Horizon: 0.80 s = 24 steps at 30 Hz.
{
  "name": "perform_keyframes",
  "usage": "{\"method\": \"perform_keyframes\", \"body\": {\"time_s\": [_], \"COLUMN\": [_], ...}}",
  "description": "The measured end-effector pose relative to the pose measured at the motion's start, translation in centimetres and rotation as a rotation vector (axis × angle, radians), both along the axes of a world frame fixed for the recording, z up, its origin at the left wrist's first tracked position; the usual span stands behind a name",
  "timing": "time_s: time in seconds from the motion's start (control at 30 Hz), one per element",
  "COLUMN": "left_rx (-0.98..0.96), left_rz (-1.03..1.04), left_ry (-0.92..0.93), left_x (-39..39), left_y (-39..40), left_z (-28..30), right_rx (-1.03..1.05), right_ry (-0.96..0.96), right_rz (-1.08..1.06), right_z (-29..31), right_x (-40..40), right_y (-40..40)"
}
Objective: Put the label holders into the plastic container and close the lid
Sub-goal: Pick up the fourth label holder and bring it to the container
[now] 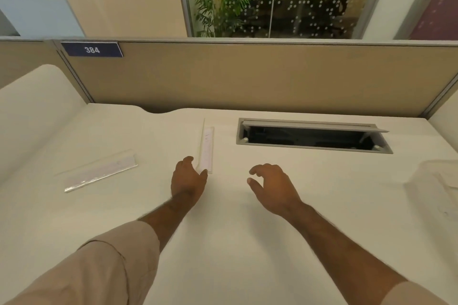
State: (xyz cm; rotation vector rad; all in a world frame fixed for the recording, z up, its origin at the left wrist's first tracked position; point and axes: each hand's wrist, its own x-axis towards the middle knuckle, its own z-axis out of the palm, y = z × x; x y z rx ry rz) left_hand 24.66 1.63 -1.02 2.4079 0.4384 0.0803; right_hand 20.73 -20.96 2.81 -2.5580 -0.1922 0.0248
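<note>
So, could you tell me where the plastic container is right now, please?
In the head view the plastic container sits at the desk's far right edge, partly cut off, right of the right hand and below the open cable tray.

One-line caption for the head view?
Left hand reaches a clear label holder; right hand open; another holder lies left.

Desk [247, 242] bare between hands; open cable hatch [312, 136] far right; partition [247, 77] blocks behind.
</note>
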Motion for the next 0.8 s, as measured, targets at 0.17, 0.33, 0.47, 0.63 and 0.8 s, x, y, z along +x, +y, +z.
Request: {"method": "perform_keyframes", "body": {"time_s": [0.17,0.33,0.47,0.63,0.8], "left_rx": [-0.019,0.014,-0.089,-0.513,-0.814], "left_rz": [-0.002,0.047,0.03,0.002,-0.096], "left_ry": [-0.025,-0.113,-0.231,-0.162,-0.03], "left_x": [1.9,2.4,1.3,-0.5,-3.2], "left_y": [0.1,0.3,1.1,2.2,2.8], "left_z": [-1.4,-1.3,-0.2,1.3,3.3], "right_rx": [0.044,0.079,0.106,0.174,0.422], "right_ry": [0.026,0.036,0.004,-0.048,-0.067], "right_rz": [-0.035,-0.039,-0.032,-0.091,-0.228], "right_z": [-0.8,-1.5,-1.4,0.0,1.5], "right_x": [1.0,0.9,1.1,1.4,1.7], "right_y": [1.2,1.3,0.8,0.0,-0.4]}}
